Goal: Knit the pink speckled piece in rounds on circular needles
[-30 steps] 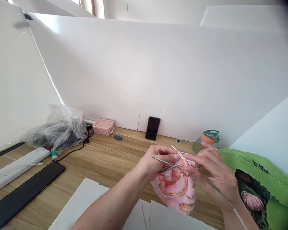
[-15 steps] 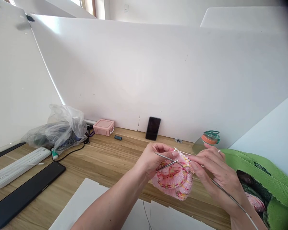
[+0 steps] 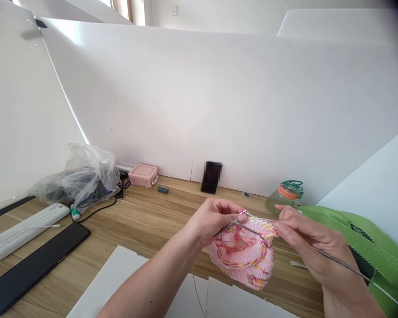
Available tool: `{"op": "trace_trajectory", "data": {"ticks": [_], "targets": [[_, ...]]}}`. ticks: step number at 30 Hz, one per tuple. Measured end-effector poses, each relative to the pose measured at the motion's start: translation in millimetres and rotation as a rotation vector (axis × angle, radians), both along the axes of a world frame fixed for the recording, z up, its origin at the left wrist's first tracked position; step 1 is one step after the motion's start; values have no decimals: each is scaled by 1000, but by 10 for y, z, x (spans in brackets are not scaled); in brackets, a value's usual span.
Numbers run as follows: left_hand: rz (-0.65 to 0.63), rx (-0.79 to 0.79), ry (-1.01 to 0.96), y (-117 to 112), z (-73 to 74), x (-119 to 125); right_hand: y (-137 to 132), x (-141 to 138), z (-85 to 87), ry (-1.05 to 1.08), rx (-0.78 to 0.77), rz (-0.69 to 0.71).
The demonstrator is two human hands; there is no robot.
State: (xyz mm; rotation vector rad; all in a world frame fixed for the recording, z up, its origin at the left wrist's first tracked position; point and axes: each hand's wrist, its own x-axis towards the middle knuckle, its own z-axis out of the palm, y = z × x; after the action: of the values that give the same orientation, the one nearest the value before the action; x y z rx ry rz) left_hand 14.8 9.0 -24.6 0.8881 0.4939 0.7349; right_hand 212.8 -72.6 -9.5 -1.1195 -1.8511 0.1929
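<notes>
A pink knitted piece [image 3: 242, 269] with yellow and red flecks hangs in folds between my hands. My left hand [image 3: 212, 221] is closed on its upper left edge, thumb and fingers pinching near a needle tip. Metal knitting needles [image 3: 250, 229] cross in front of the fabric just below that thumb. My right hand [image 3: 313, 243] is closed round another metal needle [image 3: 343, 263], whose rear part runs out past the wrist to the lower right. Its fingertips are at the knitting's upper right edge. A thin cable [image 3: 198, 293] hangs below the left forearm.
A green mesh bag [image 3: 361, 225] lies right, beside a bottle [image 3: 285, 192]. A phone [image 3: 211, 179] leans on the white partition [image 3: 185, 97]. Left are a pink box [image 3: 143, 176], plastic bag [image 3: 89, 176], power strip [image 3: 26, 229] and dark flat slab [image 3: 40, 267]. White board [image 3: 126, 269] lies in front.
My right hand has moved right and slightly down with its needle, away from my left hand. The knitting has shifted right and down, and the crossed needles have changed angle.
</notes>
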Motion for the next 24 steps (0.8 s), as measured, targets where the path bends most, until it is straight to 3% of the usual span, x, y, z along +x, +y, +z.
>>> {"op": "trace_trajectory", "data": {"ticks": [5,8,13,15,18,20,24], "targets": [[-96,75,29,-2,-41,1,29,107,-60,97,-151,82],[-104,50,46,-13,-46,19,37,54,-79,70,-160,91],[-109,-23,-20,-42,-20,55,28,-111,-89,-168,148,-125],[-91,16,-21,-69,-30,74,44,-129,-124,-279,196,-199],[-147,94,11,-120,-77,113,93,-129,-189,-388,-6,-118],[-173,101,6,-142,-103,133,123,-135,-207,-420,-52,-46],[-53,60,-8,-116,-71,116,130,-149,-158,-370,296,-110]]}}
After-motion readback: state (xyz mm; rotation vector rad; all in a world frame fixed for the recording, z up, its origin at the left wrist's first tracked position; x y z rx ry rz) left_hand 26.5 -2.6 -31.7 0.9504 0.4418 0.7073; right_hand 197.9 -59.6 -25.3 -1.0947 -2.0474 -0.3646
